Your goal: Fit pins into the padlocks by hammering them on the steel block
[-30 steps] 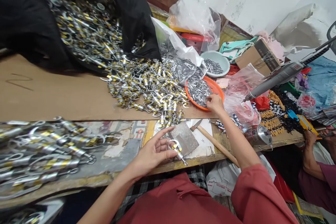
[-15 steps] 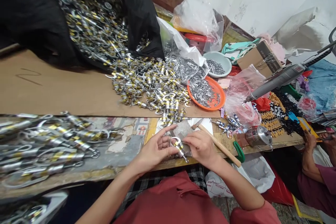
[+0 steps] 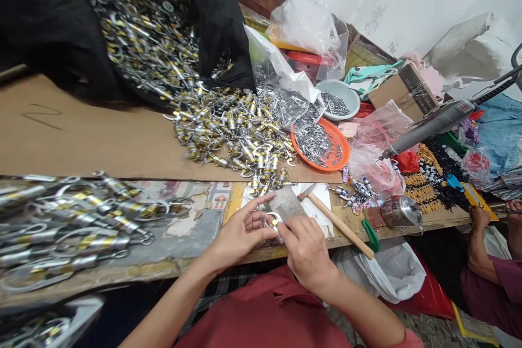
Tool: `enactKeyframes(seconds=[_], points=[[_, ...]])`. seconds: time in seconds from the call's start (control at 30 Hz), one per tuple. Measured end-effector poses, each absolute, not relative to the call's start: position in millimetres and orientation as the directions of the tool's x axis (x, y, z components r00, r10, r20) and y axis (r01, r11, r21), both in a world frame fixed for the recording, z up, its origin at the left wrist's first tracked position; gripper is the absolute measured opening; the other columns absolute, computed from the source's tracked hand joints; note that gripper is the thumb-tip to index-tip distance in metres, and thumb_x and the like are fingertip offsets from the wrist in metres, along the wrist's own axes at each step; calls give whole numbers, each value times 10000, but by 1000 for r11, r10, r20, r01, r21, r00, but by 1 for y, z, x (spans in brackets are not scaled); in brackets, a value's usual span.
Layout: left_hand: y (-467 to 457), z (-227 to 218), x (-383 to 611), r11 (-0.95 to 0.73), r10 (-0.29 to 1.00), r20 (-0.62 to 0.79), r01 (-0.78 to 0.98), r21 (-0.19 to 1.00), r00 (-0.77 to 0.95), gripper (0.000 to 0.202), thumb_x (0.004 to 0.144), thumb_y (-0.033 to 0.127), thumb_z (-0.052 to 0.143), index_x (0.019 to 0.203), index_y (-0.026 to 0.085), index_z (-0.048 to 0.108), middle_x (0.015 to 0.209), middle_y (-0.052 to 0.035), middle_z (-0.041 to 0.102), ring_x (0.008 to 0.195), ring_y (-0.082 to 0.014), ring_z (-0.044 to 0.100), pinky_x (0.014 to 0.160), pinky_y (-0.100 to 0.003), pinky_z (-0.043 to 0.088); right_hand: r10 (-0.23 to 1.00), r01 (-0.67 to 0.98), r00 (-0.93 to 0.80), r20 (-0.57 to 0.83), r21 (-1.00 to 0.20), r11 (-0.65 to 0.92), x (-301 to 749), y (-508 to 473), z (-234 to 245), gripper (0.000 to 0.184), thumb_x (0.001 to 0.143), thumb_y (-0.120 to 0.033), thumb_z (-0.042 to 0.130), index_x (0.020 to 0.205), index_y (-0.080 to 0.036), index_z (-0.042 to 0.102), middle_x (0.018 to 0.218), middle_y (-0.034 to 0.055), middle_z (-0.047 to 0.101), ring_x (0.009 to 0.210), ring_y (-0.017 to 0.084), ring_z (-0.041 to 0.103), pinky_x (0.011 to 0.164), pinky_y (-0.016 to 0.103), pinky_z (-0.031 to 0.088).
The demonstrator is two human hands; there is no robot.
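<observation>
Just above the bench edge, my left hand [image 3: 240, 234] pinches a silver keychain-like piece [image 3: 274, 221] with a curved hook and a yellow mark. My right hand [image 3: 308, 250] closes its fingers over the lower end of that same piece, hiding most of its body. A flat grey metal block [image 3: 289, 202] lies right behind the fingers, on white paper [image 3: 320, 209]. To the right of it rests a hammer [image 3: 340, 224] with a wooden handle. Many similar silver and yellow pieces [image 3: 240, 130] are heaped beyond my hands.
More such pieces [image 3: 85, 223] lie at the left, others in a black bag [image 3: 222, 16]. An orange plate [image 3: 346, 147] and a pale bowl [image 3: 354, 102] hold small metal parts. An electric screwdriver [image 3: 432, 129] hangs at right, above a metal pot [image 3: 402, 211]. A co-worker's hand [image 3: 480, 217] is at far right.
My right hand has moved down and turned over the piece's lower end, covering the tip that showed before. My left hand stays nearly in place.
</observation>
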State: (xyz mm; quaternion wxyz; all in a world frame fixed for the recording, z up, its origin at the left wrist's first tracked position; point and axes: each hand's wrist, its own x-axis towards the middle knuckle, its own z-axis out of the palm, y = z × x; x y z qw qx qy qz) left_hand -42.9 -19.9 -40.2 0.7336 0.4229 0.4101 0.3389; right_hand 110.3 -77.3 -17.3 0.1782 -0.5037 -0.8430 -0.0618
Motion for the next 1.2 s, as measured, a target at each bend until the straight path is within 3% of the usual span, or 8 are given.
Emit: enactKeyframes(seconds=[0.1,0.2,0.37,0.6,0.83,1.0,1.1,1.2], points=[[-19,-39,-43,434,832,-333,-148,888,444,747,535,232,762,1218,179,463,739,16,631,709,-171,625,727,-323,503,856,866,-336,393,-228,445,130,-77,-21,355,849,-50,359,1057,-179,615,905,90,606,827,201,538,695,317,445],[-19,-38,-44,440,826,-348,-121,890,443,747,524,236,763,1210,187,470,755,16,618,741,-184,624,753,-342,499,907,944,-136,398,-226,240,169,-69,-32,374,866,-82,367,1159,-190,571,1031,111,574,949,221,530,795,353,446],[-18,-39,-44,467,807,-377,-99,879,454,780,526,239,760,1237,183,443,766,21,597,753,-176,605,764,-327,484,997,993,6,78,-115,3,219,-61,-51,256,872,-266,487,1077,-148,586,914,97,594,857,224,576,739,334,475],[-18,-39,-42,473,805,-374,-119,873,460,788,519,241,759,1234,177,436,755,27,590,741,-166,587,754,-310,471,973,937,-75,219,-320,144,201,-89,-15,258,916,-238,393,1137,-168,506,954,88,618,842,198,613,714,295,500],[-19,-39,-43,465,813,-365,-129,876,454,790,527,238,752,1241,176,419,759,18,607,766,-184,602,781,-344,473,882,869,-328,340,-258,422,174,-112,9,531,901,-79,364,1400,-239,283,992,85,625,850,170,623,697,257,510],[-19,-36,-43,447,823,-353,-123,886,445,797,517,227,753,1238,164,419,743,20,620,739,-182,612,790,-353,482,895,887,-383,231,-179,426,170,-112,1,525,878,-54,327,1378,-211,348,852,66,629,700,164,609,595,248,509],[-19,-36,-41,434,830,-344,-118,893,440,794,523,228,754,1243,169,426,741,19,623,749,-188,621,799,-368,488,890,886,-354,288,-203,418,167,-113,0,531,880,-55,331,1381,-230,345,918,76,632,755,170,614,634,259,512],[-20,-37,-39,418,839,-331,-121,901,432,768,524,229,755,1228,174,453,732,19,626,762,-193,631,802,-374,497,923,880,-332,196,-287,378,166,-110,-3,482,899,-100,335,1360,-233,388,854,58,632,713,164,613,622,253,513]])
